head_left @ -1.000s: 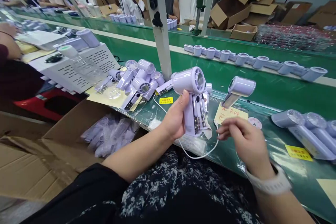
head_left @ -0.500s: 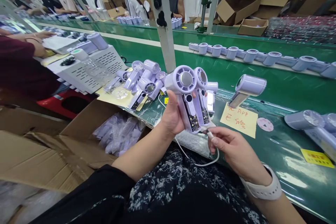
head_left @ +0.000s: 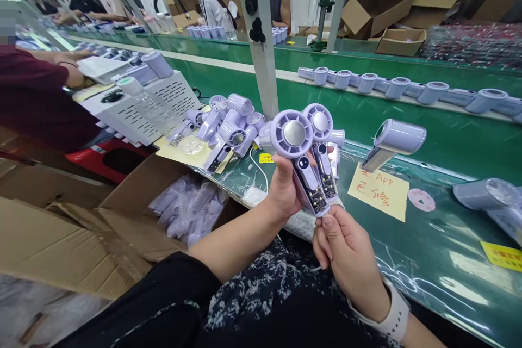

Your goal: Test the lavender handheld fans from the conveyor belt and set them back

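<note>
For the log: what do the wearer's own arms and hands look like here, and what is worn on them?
Both hands are bare, no gloves. The left hand comes from a forearm bare to a black sleeve near the elbow. The right hand has a white wristband, like a watch strap, on its wrist. No rings visible.

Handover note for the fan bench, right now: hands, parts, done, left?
Left hand: grips a bunch of lilac handheld fans upright by the handles, circuit boards exposed.
Right hand: fingers pinched at the base of the front fan's handle; what they pinch is hidden.
Parts: one fan lies on the green bench beside a yellow handwritten note; a pile of fans lies left; more in a row on the conveyor.
Done: bunch gathered in hand.
Left: handles still open, no covers.
</note>
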`<action>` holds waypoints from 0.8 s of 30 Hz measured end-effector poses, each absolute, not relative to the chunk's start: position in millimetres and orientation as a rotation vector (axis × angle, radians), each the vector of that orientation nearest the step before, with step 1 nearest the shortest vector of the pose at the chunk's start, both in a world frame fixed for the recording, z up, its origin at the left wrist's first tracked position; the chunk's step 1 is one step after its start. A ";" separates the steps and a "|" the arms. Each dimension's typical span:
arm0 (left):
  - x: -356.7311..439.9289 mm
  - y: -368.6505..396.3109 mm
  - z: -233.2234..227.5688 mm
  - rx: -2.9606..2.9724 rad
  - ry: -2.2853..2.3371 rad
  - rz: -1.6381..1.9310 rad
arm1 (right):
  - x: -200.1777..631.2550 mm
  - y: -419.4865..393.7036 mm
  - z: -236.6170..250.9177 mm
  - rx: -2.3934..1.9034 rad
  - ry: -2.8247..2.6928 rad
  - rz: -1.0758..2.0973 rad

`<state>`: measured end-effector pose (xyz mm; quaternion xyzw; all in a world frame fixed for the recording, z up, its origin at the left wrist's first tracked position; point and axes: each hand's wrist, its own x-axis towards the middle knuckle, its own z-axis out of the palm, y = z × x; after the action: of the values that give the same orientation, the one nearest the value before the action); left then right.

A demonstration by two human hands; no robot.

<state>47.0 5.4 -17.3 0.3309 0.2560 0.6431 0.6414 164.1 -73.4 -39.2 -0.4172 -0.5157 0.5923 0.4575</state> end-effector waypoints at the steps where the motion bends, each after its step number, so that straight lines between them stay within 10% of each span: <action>1: 45.9 5.1 -17.0 0.741 0.578 1.458 | 166.6 -70.7 -36.2 -1.017 -1.375 1.426; 8: 34.3 6.7 -4.9 0.558 0.506 1.387 | 176.3 -62.3 -25.8 -0.957 -1.695 1.023; 24: 32.1 -4.6 -18.9 0.816 0.428 1.414 | 190.6 -58.3 -41.9 -1.041 -1.425 1.378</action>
<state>32.1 -4.6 -18.9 0.3611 0.1897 0.6259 0.6648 190.6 -58.3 -41.9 -0.4184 -0.5728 0.5538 0.4361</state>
